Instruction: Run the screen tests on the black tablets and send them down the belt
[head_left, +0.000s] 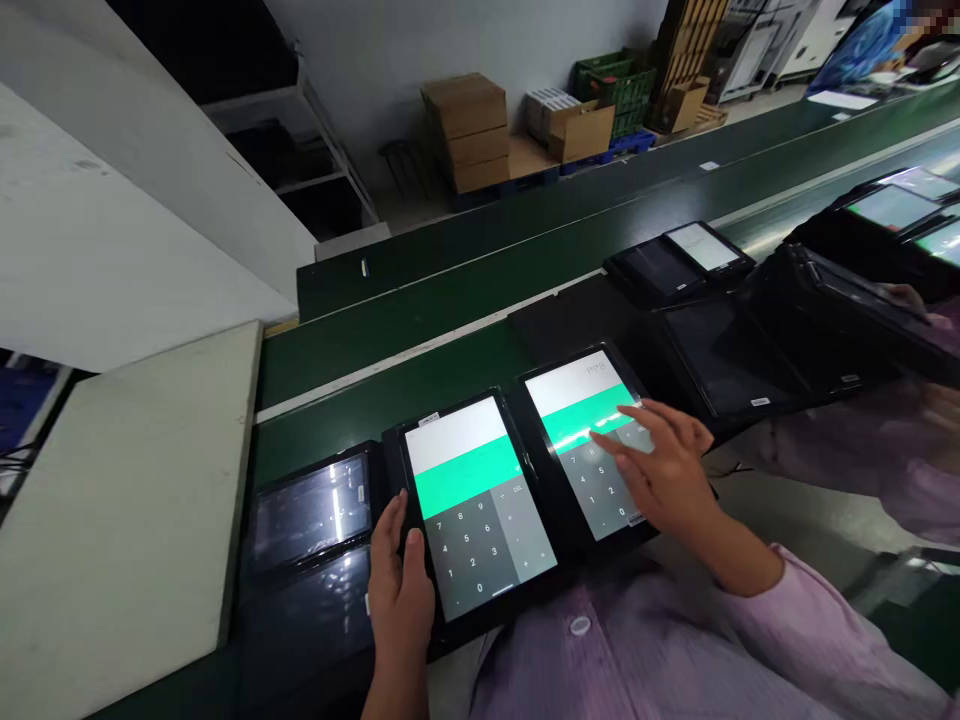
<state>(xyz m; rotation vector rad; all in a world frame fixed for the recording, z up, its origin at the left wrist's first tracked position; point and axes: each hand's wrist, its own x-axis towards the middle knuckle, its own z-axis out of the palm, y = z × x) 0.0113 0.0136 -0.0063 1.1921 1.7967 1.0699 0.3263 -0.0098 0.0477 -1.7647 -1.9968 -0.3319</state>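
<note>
Two lit tablets lie side by side in front of me, each with a calculator keypad under a green and white band. My left hand [401, 590] rests at the left edge of the left tablet [457, 490], its thumb apart from its fingers. Over the right tablet [574, 430] my right hand [664, 465] is spread, with fingertips at the green band and the top of the keypad. Whether those fingertips touch the glass I cannot tell. Faint writing shows in the white area of the right screen. The left screen's white band looks blank.
Dark tablets [311, 515] lie to the left, beside a pale board [127, 530]. More tablets [731, 355] lie to the right, where a co-worker's hand [911, 300] is at a dark tablet. Green conveyor belts [465, 295] run behind. Cardboard boxes [469, 130] stand by the wall.
</note>
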